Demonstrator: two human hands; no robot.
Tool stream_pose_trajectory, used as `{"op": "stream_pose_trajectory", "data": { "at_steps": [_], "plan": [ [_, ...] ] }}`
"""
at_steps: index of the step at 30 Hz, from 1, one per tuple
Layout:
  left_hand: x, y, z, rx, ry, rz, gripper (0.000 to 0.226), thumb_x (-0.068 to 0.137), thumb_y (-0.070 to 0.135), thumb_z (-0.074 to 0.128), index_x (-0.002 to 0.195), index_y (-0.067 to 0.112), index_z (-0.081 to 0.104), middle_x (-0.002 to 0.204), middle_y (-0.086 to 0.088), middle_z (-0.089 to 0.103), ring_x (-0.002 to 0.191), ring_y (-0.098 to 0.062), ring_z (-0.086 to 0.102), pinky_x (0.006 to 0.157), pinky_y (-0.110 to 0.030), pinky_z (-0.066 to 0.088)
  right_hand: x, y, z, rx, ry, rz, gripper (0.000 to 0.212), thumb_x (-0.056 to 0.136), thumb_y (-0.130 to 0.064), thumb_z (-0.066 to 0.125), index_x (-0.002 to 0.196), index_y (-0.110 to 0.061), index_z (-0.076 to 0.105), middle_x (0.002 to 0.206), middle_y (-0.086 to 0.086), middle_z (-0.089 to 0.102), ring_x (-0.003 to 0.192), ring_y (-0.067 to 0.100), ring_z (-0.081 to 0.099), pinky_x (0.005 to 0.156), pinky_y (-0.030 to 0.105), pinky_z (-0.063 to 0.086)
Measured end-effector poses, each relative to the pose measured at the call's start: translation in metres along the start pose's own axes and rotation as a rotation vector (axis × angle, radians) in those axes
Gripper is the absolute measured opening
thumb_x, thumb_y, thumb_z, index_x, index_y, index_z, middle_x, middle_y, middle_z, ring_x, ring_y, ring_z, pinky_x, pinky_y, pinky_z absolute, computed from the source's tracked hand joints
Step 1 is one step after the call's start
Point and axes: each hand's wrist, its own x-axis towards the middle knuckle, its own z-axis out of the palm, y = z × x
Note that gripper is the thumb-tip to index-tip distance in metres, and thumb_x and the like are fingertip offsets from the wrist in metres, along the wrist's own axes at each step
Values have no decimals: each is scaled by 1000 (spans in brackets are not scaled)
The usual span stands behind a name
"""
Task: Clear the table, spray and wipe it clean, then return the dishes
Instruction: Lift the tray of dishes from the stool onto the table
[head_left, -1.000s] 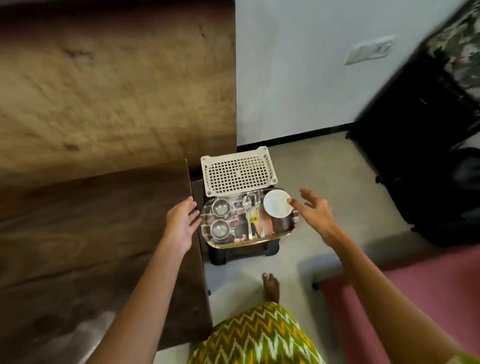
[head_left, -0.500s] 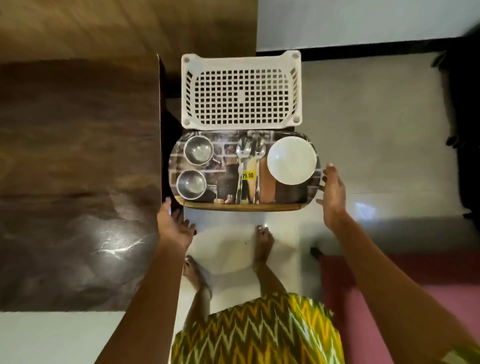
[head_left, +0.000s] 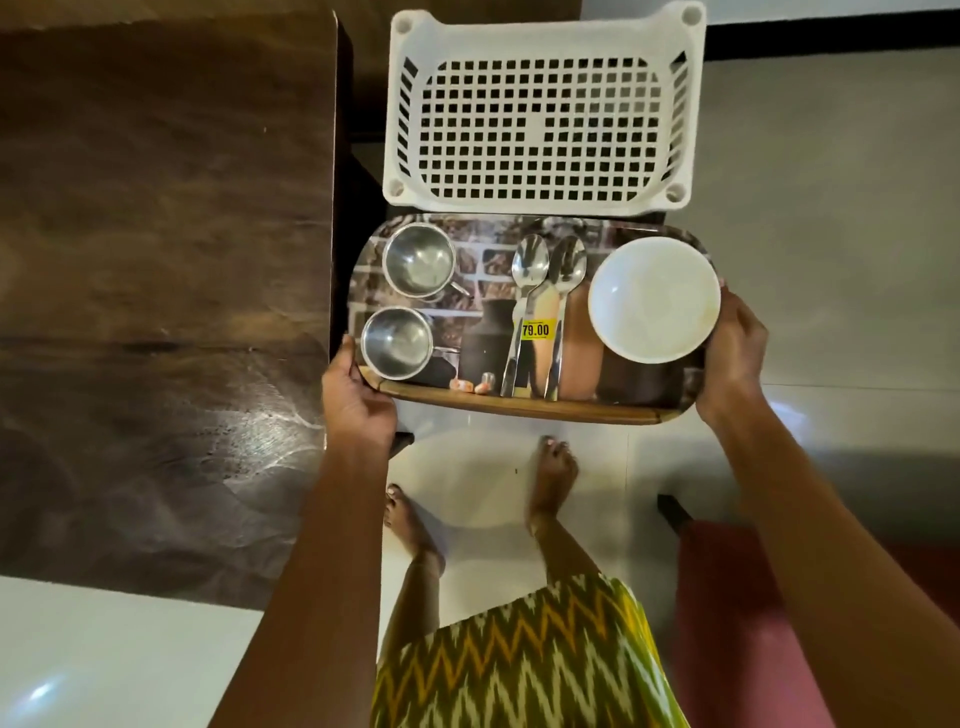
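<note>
A printed oval tray (head_left: 524, 406) sits to the right of the dark wooden table (head_left: 156, 260). On it stand two steel cups (head_left: 418, 260) (head_left: 396, 342), two spoons (head_left: 540, 306) and a white bowl (head_left: 653, 299). My left hand (head_left: 358, 400) grips the tray's near left corner. My right hand (head_left: 735, 353) grips its right end, thumb over the rim beside the bowl.
A white perforated plastic basket (head_left: 540, 109) lies upside down just beyond the tray. Pale floor tiles (head_left: 831, 234) lie to the right, with a pink mat (head_left: 737, 623) at the lower right. My bare feet (head_left: 553, 467) stand below the tray.
Both hands have moved in from beside the tray and taken hold of its two ends. The view has dropped closer over the tray.
</note>
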Motion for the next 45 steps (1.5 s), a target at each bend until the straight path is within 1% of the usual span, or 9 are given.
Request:
{"op": "stream_pose_trajectory", "data": {
  "at_steps": [3,10,15,24,28,32,35,38,45],
  "plan": [
    [1,2,0,22,-18,-18,26,98,23,46,79,12,58,52,1,68,57,-12,67,45,-22,54,3,5,-2,-51,-13,-63,22,92,-28,56,71,-24,61,71,-13,63,68,4,58,60,22,49],
    [0,9,-7,28,-62,-39,24,97,24,48,81,12,62,66,-3,70,84,-21,63,92,-41,49,-7,7,-9,-117,-6,-175,22,94,-16,52,76,-25,60,78,-11,64,64,-3,61,57,16,51],
    [-23,20,-16,86,-107,-48,28,95,37,47,95,15,64,77,-2,72,80,-18,70,79,-39,55,-30,-9,-25,-159,-11,-196,19,94,-14,51,79,-22,59,79,-11,63,68,1,61,55,17,51],
    [-114,113,-17,333,-222,124,56,73,61,66,107,17,69,110,-12,69,101,-29,65,93,-47,50,-107,-114,-37,-196,-89,-317,20,98,-15,45,94,-3,60,76,-6,60,68,6,54,54,19,47],
    [-165,171,-5,413,-262,376,23,92,34,57,80,15,62,86,-5,68,82,-24,65,85,-43,51,-147,-181,-38,-137,-125,-381,24,96,-13,47,102,8,56,77,0,59,68,6,51,49,14,44],
    [-216,224,4,420,-296,561,27,95,26,54,69,18,51,55,11,66,60,-9,61,66,-29,49,-193,-248,-40,-102,-161,-453,25,97,-14,46,103,9,54,79,6,58,71,11,52,51,17,45],
    [-253,260,5,423,-296,639,29,96,29,52,69,18,50,67,4,62,66,-11,57,65,-27,47,-228,-290,-39,-95,-194,-518,17,97,-13,44,99,-1,56,78,8,56,63,11,50,47,15,44],
    [-284,293,-5,417,-292,692,28,96,31,51,72,17,51,76,-1,58,65,-11,56,60,-24,46,-263,-321,-38,-117,-178,-555,18,96,-16,46,82,-9,57,81,14,58,72,21,53,59,32,45],
    [-327,354,-53,415,-329,767,26,96,33,50,77,18,56,50,8,63,39,1,57,35,-10,40,-346,-345,-22,-157,-154,-627,22,95,-16,43,93,-6,62,87,13,64,81,24,58,68,36,47]
  ]
}}
